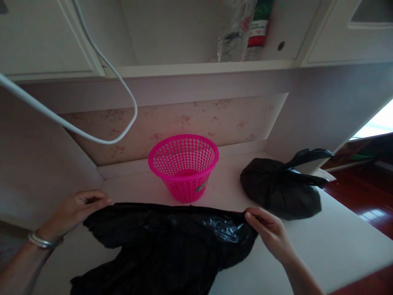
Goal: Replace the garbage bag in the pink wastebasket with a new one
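Note:
A black plastic garbage bag is stretched sideways between my two hands, its top edge pulled nearly straight. My left hand, with a silver bangle at the wrist, pinches the bag's left corner. At the other end my right hand grips the right corner between thumb and fingers. The rest of the bag hangs down toward me in loose folds. Just beyond its top edge stands a bright pink mesh basket, upright, with nothing visible inside. A small green label is stuck low on its side.
A tied, filled black bag sits to the right on the white countertop. A white cable loops down at upper left. Above, an open cabinet shelf holds a clear plastic package and a red-green container.

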Available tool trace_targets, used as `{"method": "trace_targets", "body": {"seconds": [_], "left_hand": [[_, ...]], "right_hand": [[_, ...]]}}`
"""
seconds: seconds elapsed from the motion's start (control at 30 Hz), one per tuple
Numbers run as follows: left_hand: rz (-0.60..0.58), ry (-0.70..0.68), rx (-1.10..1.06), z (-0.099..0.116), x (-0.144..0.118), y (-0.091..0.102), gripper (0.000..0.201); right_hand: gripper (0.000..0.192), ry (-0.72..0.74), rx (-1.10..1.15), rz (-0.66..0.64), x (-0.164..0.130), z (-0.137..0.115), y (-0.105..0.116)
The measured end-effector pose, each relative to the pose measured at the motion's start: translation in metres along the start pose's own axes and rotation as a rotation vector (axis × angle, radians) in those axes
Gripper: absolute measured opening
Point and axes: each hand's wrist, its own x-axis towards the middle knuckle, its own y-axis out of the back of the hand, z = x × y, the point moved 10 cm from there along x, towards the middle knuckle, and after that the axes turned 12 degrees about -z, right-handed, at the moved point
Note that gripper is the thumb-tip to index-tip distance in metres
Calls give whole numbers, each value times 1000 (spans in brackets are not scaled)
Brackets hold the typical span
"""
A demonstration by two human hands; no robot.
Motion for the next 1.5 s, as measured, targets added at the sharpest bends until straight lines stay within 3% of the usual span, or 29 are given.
{"method": "trace_targets", "body": {"seconds": [0.07, 0.1, 0.2, 0.33, 0.47, 0.6, 0.67, 0.73, 0.83, 0.9, 1.0, 1.1, 1.2, 1.3, 1.5], "left_hand": [[-147, -39, 40, -1, 5, -17, 44], [-165, -67, 60, -1, 7, -20, 47], [-89, -121, 116, -2, 13, -16, 52], [26, -178, 125, 9, 19, -10, 47], [160, -135, -178, 16, 20, -6, 44], [228, -196, -680, 30, 13, -13, 47], [297, -268, -805, 36, 3, -12, 51], [378, -278, -808, 28, -14, -14, 52], [432, -161, -669, -6, -46, -33, 43], [391, 13, -498, -39, -68, -56, 49], [345, 234, -263, -83, -96, -86, 67], [165, 333, -167, -109, -103, -117, 66], [5, 327, -116, -112, -99, -139, 57], [-67, 251, -82, -98, -91, -145, 49], [-56, 178, -41, -81, -79, -141, 46]], "right_hand": [[35, -12, 53, 47, -1, 4, 6], [36, -17, 73, 72, -2, 6, 10], [33, 26, 59, 94, -2, 2, 15], [29, 191, -116, 40, 7, -33, 8], [28, 283, -157, 103, 19, -64, 12], [29, 168, -22, 88, 36, -63, 16], [36, 100, 68, 43, 41, -57, 14], [42, 61, 153, 71, 40, -49, 18], [37, 11, 247, 110, 34, -34, 26], [37, -46, 236, 0, 33, -25, 20], [59, -206, 117, -296, 33, -5, -6], [75, -348, 11, -596, 33, 20, -43], [79, -407, -96, -760, 35, 45, -77], [74, -413, -256, -765, 37, 63, -97], [51, -389, -495, -785, 20, 70, -110]]}}
